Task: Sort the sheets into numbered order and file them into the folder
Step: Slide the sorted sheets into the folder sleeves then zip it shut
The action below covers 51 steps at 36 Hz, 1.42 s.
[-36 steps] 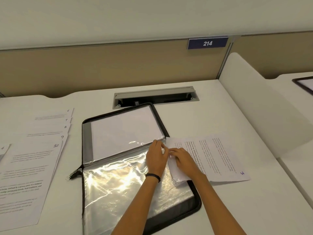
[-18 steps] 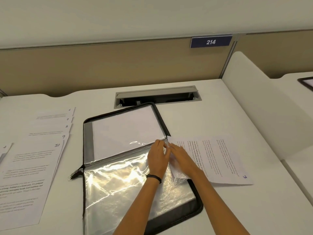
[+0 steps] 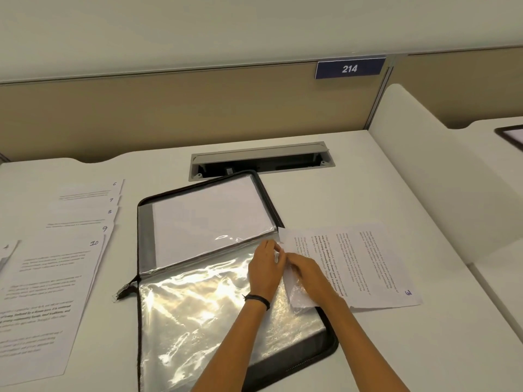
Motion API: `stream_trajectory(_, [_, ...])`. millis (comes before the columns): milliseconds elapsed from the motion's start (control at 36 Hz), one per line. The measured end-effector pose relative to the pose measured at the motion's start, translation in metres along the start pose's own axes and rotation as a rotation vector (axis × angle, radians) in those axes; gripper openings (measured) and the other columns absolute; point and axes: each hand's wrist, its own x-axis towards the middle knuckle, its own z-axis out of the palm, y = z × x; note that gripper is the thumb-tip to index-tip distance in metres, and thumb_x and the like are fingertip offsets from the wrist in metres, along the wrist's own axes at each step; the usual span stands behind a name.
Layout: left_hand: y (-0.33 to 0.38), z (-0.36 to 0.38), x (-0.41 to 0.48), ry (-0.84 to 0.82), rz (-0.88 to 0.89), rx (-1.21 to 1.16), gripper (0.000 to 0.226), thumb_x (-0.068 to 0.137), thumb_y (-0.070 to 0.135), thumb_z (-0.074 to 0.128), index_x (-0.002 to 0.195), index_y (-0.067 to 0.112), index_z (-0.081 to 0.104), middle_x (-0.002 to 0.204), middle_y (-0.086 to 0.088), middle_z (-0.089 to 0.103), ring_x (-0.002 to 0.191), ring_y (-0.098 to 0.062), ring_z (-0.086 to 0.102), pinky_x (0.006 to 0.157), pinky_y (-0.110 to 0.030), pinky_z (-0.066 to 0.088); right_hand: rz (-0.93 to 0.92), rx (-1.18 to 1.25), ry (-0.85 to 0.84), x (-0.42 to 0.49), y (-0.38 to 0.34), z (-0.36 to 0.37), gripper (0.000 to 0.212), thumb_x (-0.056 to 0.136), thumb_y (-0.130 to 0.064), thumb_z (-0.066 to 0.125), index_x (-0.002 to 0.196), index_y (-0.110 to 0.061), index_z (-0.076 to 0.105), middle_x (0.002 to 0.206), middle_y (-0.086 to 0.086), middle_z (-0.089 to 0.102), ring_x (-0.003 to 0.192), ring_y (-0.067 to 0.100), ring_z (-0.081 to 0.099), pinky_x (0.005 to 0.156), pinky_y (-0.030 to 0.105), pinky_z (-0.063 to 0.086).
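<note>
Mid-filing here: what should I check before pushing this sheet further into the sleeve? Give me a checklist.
1. Page being filed is sheet 3: ok.
2. Its near corner lies under the clear sleeve: ok.
3. The left hand is at the sleeve's edge: ok.
4. Sleeve mouth held open: cannot tell.
5. The right hand is on sheet 3: ok.
6. The folder lies open on the desk: ok.
</note>
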Motion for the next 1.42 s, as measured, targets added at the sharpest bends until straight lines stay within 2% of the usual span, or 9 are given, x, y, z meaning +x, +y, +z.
stream_trajectory(139, [-0.004,-0.001,0.0,-0.038,-0.056,-0.06,0.013,0.092,0.022,0.056,0.081,0.016,0.052,0.081,0.005,0.055,0.072,-0.011,0.049,0.057,-0.02,0.036,0.104,0.204,0.086,0.015,0.007,-0.007,0.029,0.086,0.013,0.043,0.094,-0.005,0.065,0.095,0.006,0.064,0.09,0.012,0.06,0.084,0.024,0.049])
stream_trajectory(333, [-0.004,-0.004,0.001,-0.058,-0.087,-0.088,0.011,0.089,0.016,0.054,0.08,0.014,0.051,0.077,0.003,0.054,0.065,-0.008,0.044,0.057,-0.021,0.034,0.208,0.104,0.01,0.048,0.015,-0.016,0.038,0.095,0.0,0.042,0.132,-0.009,0.048,0.142,0.005,0.04,0.126,0.018,0.042,0.103,0.024,0.034])
stream_trajectory(417, [-0.004,-0.003,0.0,-0.046,-0.082,-0.089,0.012,0.09,0.015,0.054,0.079,0.013,0.051,0.075,0.001,0.054,0.062,-0.007,0.041,0.056,-0.02,0.033,0.214,-0.1,-0.158,0.062,0.021,-0.019,0.054,0.095,-0.018,0.052,0.145,-0.016,0.032,0.154,0.002,0.023,0.134,0.025,0.031,0.109,0.039,0.03])
stream_trajectory(500, [-0.006,-0.004,-0.001,-0.026,-0.092,-0.086,0.013,0.091,0.018,0.053,0.079,0.014,0.051,0.073,0.003,0.054,0.06,-0.008,0.043,0.054,-0.021,0.034,0.232,-0.257,-0.248,0.076,0.025,-0.021,0.063,0.091,-0.034,0.057,0.146,-0.018,0.028,0.15,0.003,0.032,0.132,0.025,0.032,0.108,0.039,0.027])
stream_trajectory(639, [-0.007,-0.007,0.0,-0.009,-0.122,-0.099,0.012,0.091,0.019,0.052,0.079,0.016,0.051,0.072,0.002,0.056,0.066,-0.014,0.052,0.057,-0.024,0.04,0.277,-0.168,-0.301,0.089,0.033,-0.019,0.06,0.087,-0.034,0.064,0.138,-0.019,0.035,0.134,0.004,0.046,0.126,0.023,0.04,0.113,0.045,0.02])
stream_trajectory(750, [-0.006,-0.008,0.002,-0.014,-0.14,-0.114,0.011,0.09,0.019,0.054,0.08,0.018,0.053,0.074,0.005,0.058,0.069,-0.011,0.054,0.059,-0.022,0.042,0.269,-0.003,-0.27,0.087,0.038,-0.021,0.042,0.087,-0.025,0.064,0.125,-0.018,0.047,0.125,0.001,0.051,0.116,0.019,0.047,0.097,0.033,0.04])
stream_trajectory(944, [-0.006,-0.01,0.005,0.018,-0.145,-0.135,0.011,0.09,0.018,0.054,0.079,0.017,0.053,0.072,0.004,0.058,0.067,-0.012,0.054,0.058,-0.023,0.042,0.205,0.133,-0.161,0.078,0.029,-0.031,0.011,0.092,-0.007,0.055,0.094,-0.016,0.061,0.093,-0.004,0.061,0.087,0.007,0.055,0.071,0.007,0.038])
stream_trajectory(1333, [0.004,-0.014,0.004,0.023,-0.015,-0.033,0.008,0.091,0.023,0.058,0.085,0.022,0.053,0.082,0.015,0.053,0.071,-0.003,0.047,0.053,-0.011,0.031,0.173,0.103,-0.089,0.084,0.018,-0.016,0.025,0.08,-0.01,0.072,0.089,-0.017,0.05,0.073,-0.001,0.062,0.067,0.007,0.058,0.064,0.012,0.044])
stream_trajectory(1417, [0.002,-0.013,0.003,0.015,0.028,-0.013,0.012,0.092,0.029,0.057,0.084,0.021,0.055,0.083,0.013,0.055,0.072,-0.004,0.049,0.053,-0.014,0.034,0.155,0.081,-0.049,0.085,0.017,-0.013,0.027,0.079,-0.008,0.072,0.089,-0.016,0.049,0.076,0.001,0.061,0.071,0.015,0.059,0.068,0.024,0.048])
